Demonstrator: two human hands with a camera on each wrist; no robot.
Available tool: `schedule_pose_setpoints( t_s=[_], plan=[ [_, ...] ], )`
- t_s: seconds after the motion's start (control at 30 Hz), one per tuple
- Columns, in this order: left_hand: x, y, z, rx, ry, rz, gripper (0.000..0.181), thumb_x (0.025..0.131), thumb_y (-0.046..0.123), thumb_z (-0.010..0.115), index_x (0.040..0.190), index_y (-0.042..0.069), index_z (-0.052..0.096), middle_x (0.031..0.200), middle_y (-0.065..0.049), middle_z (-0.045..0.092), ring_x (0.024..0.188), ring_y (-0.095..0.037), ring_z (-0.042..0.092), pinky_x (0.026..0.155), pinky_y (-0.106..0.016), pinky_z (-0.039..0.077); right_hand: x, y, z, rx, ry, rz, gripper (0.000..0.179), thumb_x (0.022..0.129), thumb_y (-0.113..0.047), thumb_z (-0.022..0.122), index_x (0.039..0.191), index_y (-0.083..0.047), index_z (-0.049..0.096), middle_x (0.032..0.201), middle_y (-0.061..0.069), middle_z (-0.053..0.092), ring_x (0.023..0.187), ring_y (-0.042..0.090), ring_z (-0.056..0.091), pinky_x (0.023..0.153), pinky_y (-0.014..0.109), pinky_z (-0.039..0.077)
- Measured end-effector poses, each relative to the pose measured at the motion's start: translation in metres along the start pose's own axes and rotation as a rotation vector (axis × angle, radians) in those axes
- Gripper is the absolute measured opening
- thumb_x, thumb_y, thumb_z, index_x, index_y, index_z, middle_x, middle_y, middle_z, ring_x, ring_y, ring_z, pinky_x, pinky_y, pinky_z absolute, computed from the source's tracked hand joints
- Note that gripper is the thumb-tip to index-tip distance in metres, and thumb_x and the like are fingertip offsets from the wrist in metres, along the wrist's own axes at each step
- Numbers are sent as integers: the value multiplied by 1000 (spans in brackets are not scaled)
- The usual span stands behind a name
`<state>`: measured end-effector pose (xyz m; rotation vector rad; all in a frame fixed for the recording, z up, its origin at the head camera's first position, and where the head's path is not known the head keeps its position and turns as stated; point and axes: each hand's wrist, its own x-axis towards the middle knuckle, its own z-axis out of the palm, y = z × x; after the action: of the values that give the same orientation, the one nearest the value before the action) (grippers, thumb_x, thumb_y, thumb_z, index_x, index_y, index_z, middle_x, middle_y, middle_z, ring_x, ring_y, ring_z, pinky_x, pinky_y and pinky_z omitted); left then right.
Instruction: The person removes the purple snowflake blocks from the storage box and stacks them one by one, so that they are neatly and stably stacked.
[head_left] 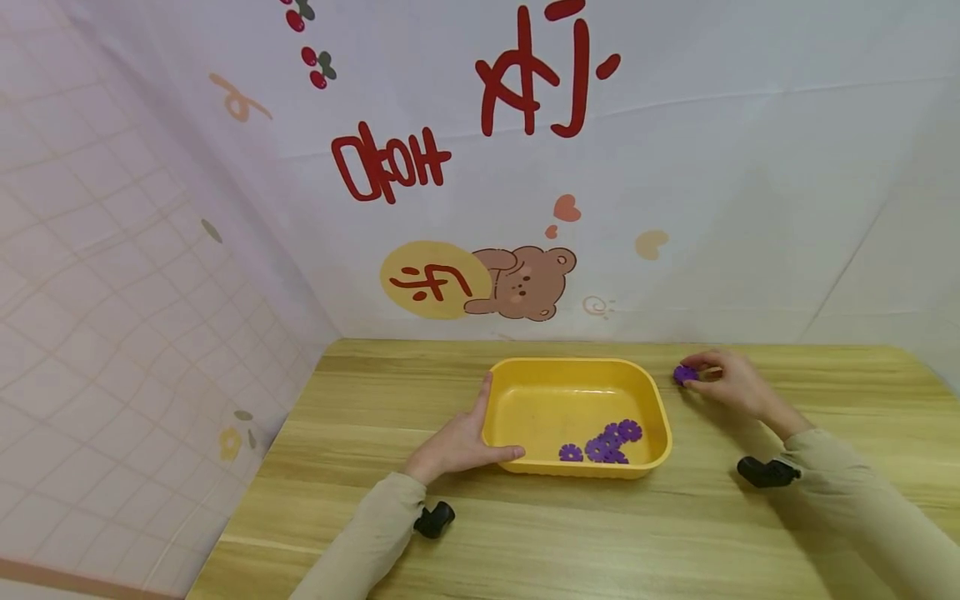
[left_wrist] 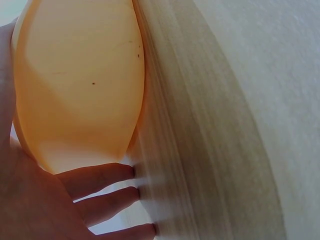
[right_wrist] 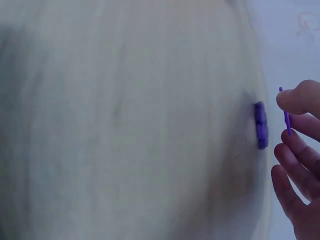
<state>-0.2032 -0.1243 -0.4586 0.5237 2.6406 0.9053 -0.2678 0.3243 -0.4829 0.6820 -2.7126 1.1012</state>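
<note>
A yellow plastic bin (head_left: 517, 468) stands on the table with several purple snowflake-shaped plastic discs (head_left: 630, 430) in its front right part. My left hand (head_left: 457, 442) rests on the bin's front left corner, thumb along the front rim and fingers along the left side. In the left wrist view its fingers are straight and spread beside the bin's wall (left_wrist: 80, 100). Right of the bin, my right hand (head_left: 731, 385) pinches a purple snowflake disc (right_wrist: 287, 120) between thumb and fingers. Close to it, another purple piece (right_wrist: 261, 125) lies on the table, blurred.
The wood-grain table (head_left: 525, 542) meets a white printed cloth wall (head_left: 712, 167) right behind the bin. A second cloth wall with a grid pattern (head_left: 112, 292) borders the left side. Black wrist devices (head_left: 767, 472) sit at both sleeves.
</note>
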Motion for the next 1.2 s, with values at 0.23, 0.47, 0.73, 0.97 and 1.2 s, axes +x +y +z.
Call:
schedule_pose_setpoints(
  t_s=[0.23, 0.47, 0.73, 0.97, 1.2],
  plan=[
    [0, -1, 0, 0, -5, -11, 124, 76, 63, 71, 155, 15, -11, 92, -14, 60, 76, -20, 57, 79, -38, 49, -3, 7, 3, -4, -5, 62, 31, 85, -1, 72, 111, 14, 63, 104, 28, 61, 93, 42, 60, 79, 46, 51],
    [0, -1, 0, -8, -8, -8, 124, 76, 64, 71, 154, 18, -13, 89, -11, 59, 77, -20, 57, 81, -38, 50, -3, 8, 3, -29, -32, 84, 33, 86, -4, 71, 114, 11, 63, 109, 32, 58, 97, 48, 58, 81, 53, 48],
    [-1, 0, -1, 3, -7, -11, 124, 75, 65, 71, 155, 18, -12, 85, -8, 58, 75, -19, 56, 75, -34, 49, -4, 9, 4, -50, -36, 81, 33, 85, -6, 72, 113, 8, 65, 111, 31, 57, 100, 48, 56, 83, 58, 45],
    [-1, 1, -1, -17, 0, -8, 123, 75, 64, 71, 155, 21, -12, 98, -14, 61, 80, -19, 56, 81, -36, 48, -4, 11, 4, -44, -37, 70, 33, 84, -4, 73, 113, 9, 64, 110, 31, 57, 101, 49, 54, 85, 59, 44],
    [-2, 1, -1, -26, 3, -8, 122, 76, 62, 72, 155, 20, -11, 105, -15, 61, 83, -19, 56, 84, -38, 48, -4, 10, 3, -34, -50, 77, 34, 85, -5, 72, 114, 9, 64, 110, 30, 57, 101, 48, 55, 85, 59, 44]
  ],
)
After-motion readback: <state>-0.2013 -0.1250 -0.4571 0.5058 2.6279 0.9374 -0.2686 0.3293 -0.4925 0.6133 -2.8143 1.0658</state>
